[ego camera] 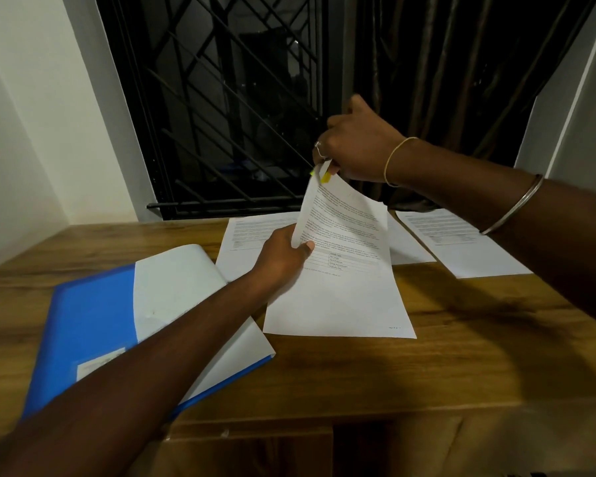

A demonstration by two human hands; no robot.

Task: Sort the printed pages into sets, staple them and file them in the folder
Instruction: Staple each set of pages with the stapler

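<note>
Two hands are on one printed set (344, 242) at the table (461, 356) centre. At far left a blue folder (93, 325) lies open. The left hand (283, 256) pinches the set's left edge, lifting it. The right hand (355, 146) is closed on a small yellow stapler (325, 173) at the set's top corner. Loose pages (461, 242) lie flat beyond, right.

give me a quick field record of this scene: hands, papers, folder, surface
left hand: grips the left edge of the lifted white printed pages
right hand: pinches their top corner with a small yellow-green object, too small to identify
other white printed sheets: flat on the far side of the desk
blue plastic folder: open, at left, white paper inside
wooden desk: holds everything
</note>
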